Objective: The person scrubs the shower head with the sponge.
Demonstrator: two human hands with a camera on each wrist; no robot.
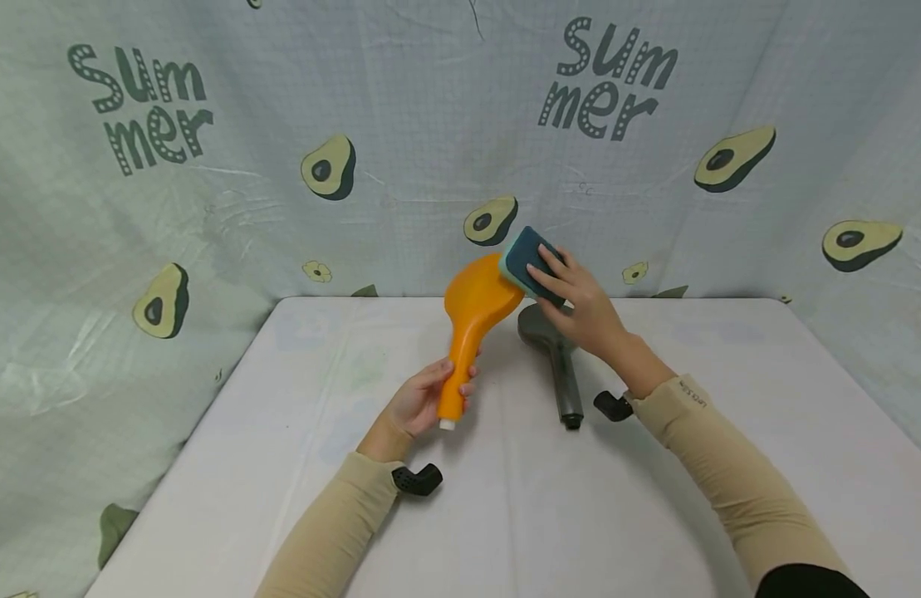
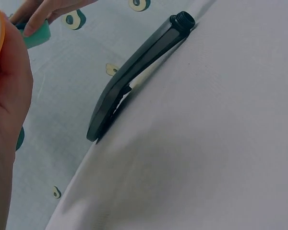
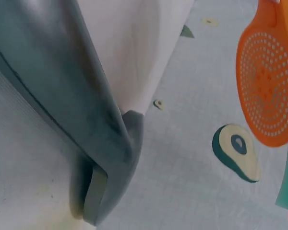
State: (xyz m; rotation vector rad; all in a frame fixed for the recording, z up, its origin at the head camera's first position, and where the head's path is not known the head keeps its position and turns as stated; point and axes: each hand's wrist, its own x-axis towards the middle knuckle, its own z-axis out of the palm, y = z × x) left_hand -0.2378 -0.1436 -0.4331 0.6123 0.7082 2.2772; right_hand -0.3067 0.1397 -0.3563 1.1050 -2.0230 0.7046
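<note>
My left hand (image 1: 415, 403) grips the handle of an orange shower head (image 1: 481, 291), holding it tilted above the table with its smooth back towards the head camera. In the right wrist view the holed spray face of the orange shower head (image 3: 265, 91) shows. My right hand (image 1: 589, 311) holds a sponge (image 1: 531, 259), dark blue-green on one side and light teal on the other, against the shower head's upper right edge. Beneath that hand, a dark grey shower head (image 1: 563, 378) lies on the table; its threaded end shows in the left wrist view.
The white-covered table (image 1: 580, 515) ends at a hanging cloth (image 1: 430, 124) printed with avocados and "summer". Small black devices (image 1: 418, 480) are worn at both wrists. In the right wrist view the grey shower head (image 3: 62, 81) looms close on the left.
</note>
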